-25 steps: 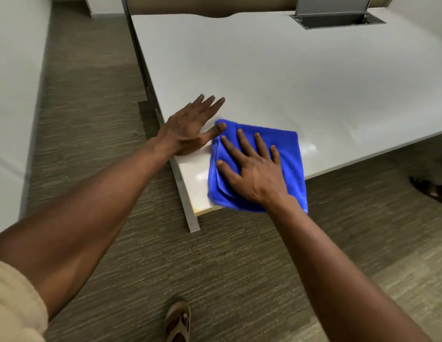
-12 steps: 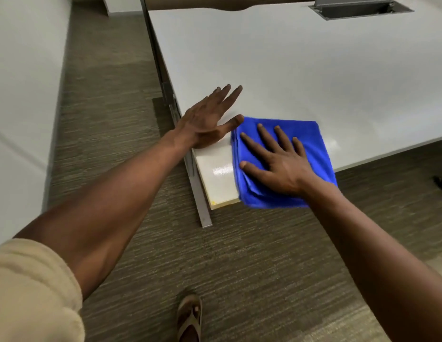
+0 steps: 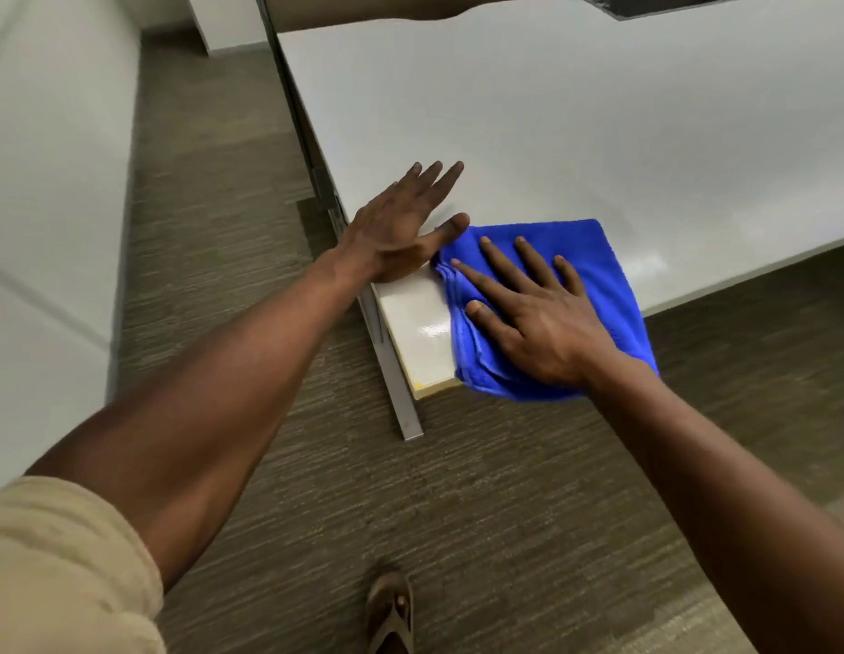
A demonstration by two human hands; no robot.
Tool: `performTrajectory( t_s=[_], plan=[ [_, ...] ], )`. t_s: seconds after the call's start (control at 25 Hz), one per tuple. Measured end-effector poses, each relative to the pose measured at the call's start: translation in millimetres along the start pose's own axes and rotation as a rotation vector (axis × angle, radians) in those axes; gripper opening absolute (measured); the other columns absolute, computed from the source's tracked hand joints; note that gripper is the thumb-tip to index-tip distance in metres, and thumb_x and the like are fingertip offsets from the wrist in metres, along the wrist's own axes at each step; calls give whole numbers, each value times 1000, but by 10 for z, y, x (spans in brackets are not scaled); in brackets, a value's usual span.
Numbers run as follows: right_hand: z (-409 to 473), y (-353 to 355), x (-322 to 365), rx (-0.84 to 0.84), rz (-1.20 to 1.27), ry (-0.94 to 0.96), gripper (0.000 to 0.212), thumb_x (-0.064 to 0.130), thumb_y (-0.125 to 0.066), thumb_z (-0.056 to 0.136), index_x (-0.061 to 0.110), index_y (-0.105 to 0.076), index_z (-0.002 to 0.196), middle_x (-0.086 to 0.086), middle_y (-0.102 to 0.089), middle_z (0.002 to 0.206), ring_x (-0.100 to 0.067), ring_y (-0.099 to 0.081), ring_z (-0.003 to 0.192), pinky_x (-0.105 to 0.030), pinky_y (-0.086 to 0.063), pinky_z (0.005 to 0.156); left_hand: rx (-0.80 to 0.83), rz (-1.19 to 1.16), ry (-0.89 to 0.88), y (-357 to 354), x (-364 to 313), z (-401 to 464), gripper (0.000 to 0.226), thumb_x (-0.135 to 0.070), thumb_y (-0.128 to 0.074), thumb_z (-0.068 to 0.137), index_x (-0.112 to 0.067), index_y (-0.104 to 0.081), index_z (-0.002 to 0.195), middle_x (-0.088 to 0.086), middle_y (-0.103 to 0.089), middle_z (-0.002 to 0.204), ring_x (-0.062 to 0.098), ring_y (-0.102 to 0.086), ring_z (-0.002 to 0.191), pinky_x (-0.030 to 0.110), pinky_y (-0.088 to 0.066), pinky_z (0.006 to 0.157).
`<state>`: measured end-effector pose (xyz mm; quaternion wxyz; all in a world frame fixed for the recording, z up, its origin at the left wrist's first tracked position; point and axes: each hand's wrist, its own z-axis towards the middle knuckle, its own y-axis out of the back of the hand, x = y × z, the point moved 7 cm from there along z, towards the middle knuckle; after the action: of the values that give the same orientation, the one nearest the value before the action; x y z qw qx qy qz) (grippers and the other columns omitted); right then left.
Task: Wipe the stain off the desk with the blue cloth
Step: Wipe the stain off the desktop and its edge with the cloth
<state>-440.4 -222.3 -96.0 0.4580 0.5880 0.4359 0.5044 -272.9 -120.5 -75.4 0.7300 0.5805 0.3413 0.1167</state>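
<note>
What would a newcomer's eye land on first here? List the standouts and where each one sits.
First, the folded bright blue cloth at the near corner of the white desk, its near edge hanging over the desk's front. The right hand lies flat on it with fingers spread, while the left hand rests palm down on the desk just left of it, thumb touching the cloth's corner. Below, a brown sandal stands on grey-brown carpet.

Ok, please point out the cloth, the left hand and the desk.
cloth (image 3: 594, 257), head view, bare far right part.
left hand (image 3: 391, 233), head view, back of the hand.
desk (image 3: 552, 115), head view, bare top.
</note>
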Motion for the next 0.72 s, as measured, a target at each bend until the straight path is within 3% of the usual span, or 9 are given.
performTrajectory(
  t_s=[0.12, 0.32, 0.48, 0.6, 0.72],
  plan=[
    [-182, 105, -89, 7, 26, 219, 60, 73, -10, 97, 64, -6, 156, 27, 2, 171, -13, 6, 162, -46, 1, 131, 10, -1, -2, -20, -1, -3, 78, -78, -19, 92, -46, -3, 161, -9, -7, 172, 11, -5, 158, 39, -10, 129],
    [-260, 100, -198, -20, -58, 332, 69, 77, -22, 98, 54, -12, 162, 22, -2, 173, -17, 3, 163, -54, -7, 131, -5, -5, 7, -26, 33, 3, 78, -80, -19, 93, -47, 0, 161, -8, -5, 173, 12, -5, 159, 41, -11, 129],
    [-365, 19, -171, -253, -164, 430, 68, 67, -31, 103, 37, -28, 164, 7, -22, 173, -26, -19, 161, -59, -21, 127, -2, -10, -1, -25, 25, 24, 76, -78, -21, 95, -46, -1, 161, -7, -5, 173, 12, -4, 159, 39, -11, 128],
    [-448, -59, -114, -479, -154, 401, 66, 66, -34, 104, 31, -43, 159, 2, -38, 167, -28, -36, 155, -59, -31, 121, -15, -16, 1, -32, 56, 49, 76, -78, -21, 95, -46, -3, 161, -6, -7, 173, 12, -5, 159, 40, -12, 127],
    [-500, -138, -21, -578, -67, 331, 64, 66, -35, 104, 30, -51, 153, 2, -47, 161, -27, -43, 150, -58, -34, 118, -24, -23, -17, -26, 59, 74, 79, -81, -19, 92, -47, -5, 161, -6, -9, 173, 12, -5, 159, 39, -13, 126]
  ],
)
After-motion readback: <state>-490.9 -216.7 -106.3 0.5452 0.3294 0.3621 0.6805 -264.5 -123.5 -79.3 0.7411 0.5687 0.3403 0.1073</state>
